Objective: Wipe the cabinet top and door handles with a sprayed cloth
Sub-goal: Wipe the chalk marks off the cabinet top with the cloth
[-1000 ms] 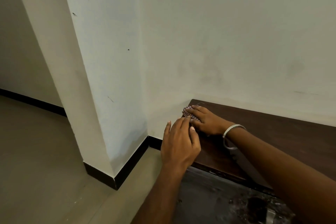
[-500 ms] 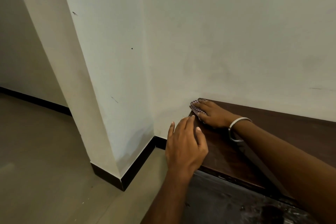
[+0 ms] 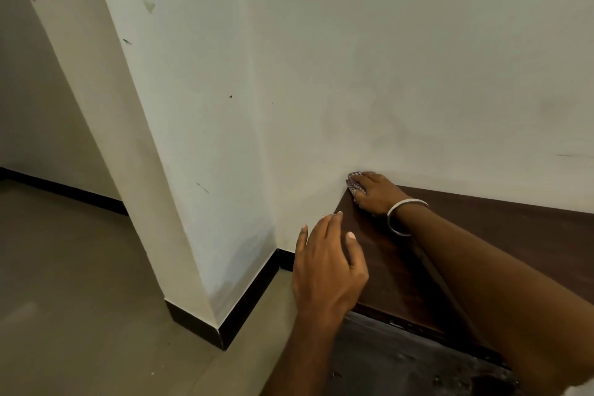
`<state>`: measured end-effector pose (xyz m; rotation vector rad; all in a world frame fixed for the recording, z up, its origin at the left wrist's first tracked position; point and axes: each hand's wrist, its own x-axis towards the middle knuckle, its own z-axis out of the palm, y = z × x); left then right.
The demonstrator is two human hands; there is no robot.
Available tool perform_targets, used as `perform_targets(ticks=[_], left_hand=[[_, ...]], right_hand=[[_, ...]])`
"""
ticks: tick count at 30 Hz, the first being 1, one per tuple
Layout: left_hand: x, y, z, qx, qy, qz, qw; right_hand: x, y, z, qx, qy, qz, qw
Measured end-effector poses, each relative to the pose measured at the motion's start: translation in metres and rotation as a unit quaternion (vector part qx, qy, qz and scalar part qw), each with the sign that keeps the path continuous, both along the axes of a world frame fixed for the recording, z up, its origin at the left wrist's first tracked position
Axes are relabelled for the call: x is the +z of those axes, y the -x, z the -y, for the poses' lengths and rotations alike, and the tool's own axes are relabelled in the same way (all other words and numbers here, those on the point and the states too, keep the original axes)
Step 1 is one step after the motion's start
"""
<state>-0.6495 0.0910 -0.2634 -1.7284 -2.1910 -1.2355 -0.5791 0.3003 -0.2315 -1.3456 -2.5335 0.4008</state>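
Note:
The dark brown wooden cabinet top [image 3: 501, 228] runs along the white wall at the lower right. My right hand [image 3: 376, 193], with a silver bangle on the wrist, presses a small checked cloth [image 3: 353, 183] flat into the top's far left corner against the wall. Most of the cloth is hidden under the fingers. My left hand [image 3: 328, 264] rests with loosely spread fingers on the left front edge of the top and holds nothing. The cabinet's dark front [image 3: 401, 363] shows below; no door handles are in view.
A white pillar [image 3: 180, 138] with a black skirting board stands just left of the cabinet. Beige tiled floor [image 3: 80, 299] spreads to the left and front. The white wall rises directly behind the cabinet top.
My right hand has slid the cloth away from me into the far corner at the wall. My left hand has stayed at the front left edge.

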Motion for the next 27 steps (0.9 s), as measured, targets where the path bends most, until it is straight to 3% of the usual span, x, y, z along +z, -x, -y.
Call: perform_targets(ticks=[9, 15, 27], left_hand=[[-0.005, 0.001, -0.002, -0.006, 0.003, 0.005, 1.000], [-0.003, 0.003, -0.002, -0.003, 0.001, 0.009, 1.000], [0.001, 0.002, 0.000, 0.003, 0.015, 0.008, 1.000]], right_hand=[[-0.011, 0.022, 0.005, -0.139, -0.017, -0.001, 0.990], [-0.006, 0.013, 0.011, -0.062, -0.021, 0.015, 0.998], [-0.008, -0.195, 0.023, -0.287, -0.018, 0.017, 0.958]])
